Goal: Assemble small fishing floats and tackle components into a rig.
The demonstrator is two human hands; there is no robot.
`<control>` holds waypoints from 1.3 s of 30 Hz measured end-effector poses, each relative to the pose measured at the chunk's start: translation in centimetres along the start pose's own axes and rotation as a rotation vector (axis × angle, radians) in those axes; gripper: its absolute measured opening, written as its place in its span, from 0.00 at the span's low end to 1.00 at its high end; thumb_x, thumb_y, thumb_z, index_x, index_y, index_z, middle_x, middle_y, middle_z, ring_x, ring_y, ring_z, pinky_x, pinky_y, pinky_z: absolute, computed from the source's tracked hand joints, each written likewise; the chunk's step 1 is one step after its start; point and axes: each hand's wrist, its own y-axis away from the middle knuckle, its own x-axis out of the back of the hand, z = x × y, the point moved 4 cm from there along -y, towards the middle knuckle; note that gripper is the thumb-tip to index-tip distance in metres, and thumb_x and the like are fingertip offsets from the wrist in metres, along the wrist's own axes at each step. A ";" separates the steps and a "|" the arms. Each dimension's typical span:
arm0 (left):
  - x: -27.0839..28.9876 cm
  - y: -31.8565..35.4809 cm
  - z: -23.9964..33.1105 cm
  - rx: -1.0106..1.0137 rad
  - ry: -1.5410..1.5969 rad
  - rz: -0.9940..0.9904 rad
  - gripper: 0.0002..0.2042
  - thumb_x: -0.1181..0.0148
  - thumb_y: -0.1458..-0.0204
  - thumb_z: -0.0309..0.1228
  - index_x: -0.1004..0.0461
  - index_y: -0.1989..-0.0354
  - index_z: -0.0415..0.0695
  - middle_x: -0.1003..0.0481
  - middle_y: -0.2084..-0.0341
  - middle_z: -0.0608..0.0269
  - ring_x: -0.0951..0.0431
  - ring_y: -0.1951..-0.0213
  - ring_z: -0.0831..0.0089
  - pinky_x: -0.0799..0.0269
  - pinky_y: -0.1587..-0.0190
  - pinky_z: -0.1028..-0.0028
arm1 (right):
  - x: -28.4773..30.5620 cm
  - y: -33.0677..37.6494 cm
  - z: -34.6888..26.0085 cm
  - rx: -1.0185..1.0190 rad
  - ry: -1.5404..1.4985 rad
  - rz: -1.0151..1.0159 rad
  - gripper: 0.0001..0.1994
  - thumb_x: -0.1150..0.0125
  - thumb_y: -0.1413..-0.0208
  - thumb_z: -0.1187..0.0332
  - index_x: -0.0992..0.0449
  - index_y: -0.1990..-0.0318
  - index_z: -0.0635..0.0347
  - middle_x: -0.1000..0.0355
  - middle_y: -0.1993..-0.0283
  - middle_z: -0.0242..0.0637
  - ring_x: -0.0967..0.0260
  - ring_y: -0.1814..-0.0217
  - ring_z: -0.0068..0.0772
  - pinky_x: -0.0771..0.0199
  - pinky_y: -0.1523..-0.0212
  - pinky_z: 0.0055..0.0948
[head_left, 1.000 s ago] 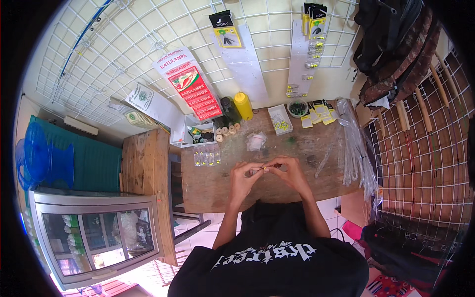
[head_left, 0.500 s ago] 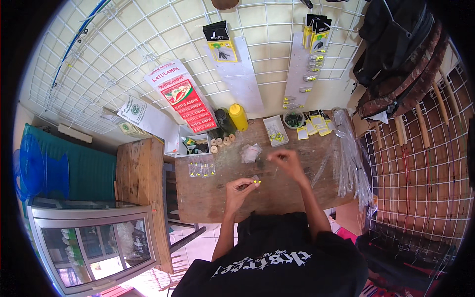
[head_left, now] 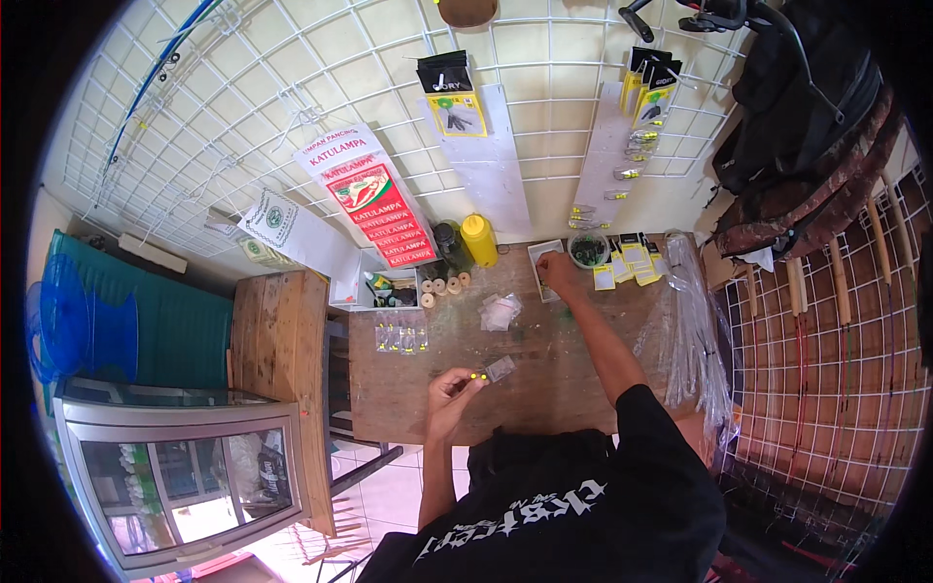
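A clear bag [head_left: 501, 368] and two yellow beads [head_left: 478, 376] sit pinched in the left hand's [head_left: 449, 398] grip over the worktop [head_left: 389, 394]; the bag looks unfilled. The right hand [head_left: 557, 273] is at the tray [head_left: 545, 247], grip unclear. Leftward, packets [head_left: 401, 337] look filled; a loose pile [head_left: 500, 312] doesn't.

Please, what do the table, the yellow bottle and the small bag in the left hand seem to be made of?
Table: probably wood, worn and matt, with a brown, blotchy surface.
Yellow bottle: likely smooth, opaque plastic, judging by its even colour.
Small bag in the left hand: apparently thin, see-through plastic film, as brown shows through; exact kind unclear.
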 end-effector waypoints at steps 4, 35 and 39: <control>1.0 0.4 -0.1 -0.025 0.034 0.046 0.04 0.39 0.51 0.19 0.25 0.67 0.39 0.24 0.71 0.65 0.24 0.66 0.79 0.31 0.60 0.80 | -0.3 -0.1 0.2 -0.060 0.026 0.011 0.06 0.36 0.58 0.72 0.20 0.69 0.59 0.23 0.69 0.45 0.24 0.66 0.44 0.25 0.61 0.35; -2.2 -1.3 1.6 -0.025 0.149 -0.044 0.02 0.40 0.48 0.23 0.26 0.66 0.40 0.24 0.71 0.68 0.25 0.63 0.80 0.32 0.55 0.79 | 14.6 2.4 -5.9 0.183 -0.380 0.050 0.05 0.34 0.54 0.74 0.21 0.67 0.61 0.25 0.74 0.28 0.36 0.76 0.12 0.34 0.74 0.17; -2.5 -1.4 2.5 -0.043 0.133 -0.045 0.03 0.40 0.48 0.23 0.26 0.66 0.40 0.25 0.70 0.68 0.25 0.63 0.81 0.33 0.55 0.80 | 16.0 3.6 -8.7 0.215 -0.515 0.006 0.05 0.36 0.51 0.75 0.22 0.65 0.62 0.25 0.72 0.28 0.33 0.72 0.13 0.33 0.71 0.17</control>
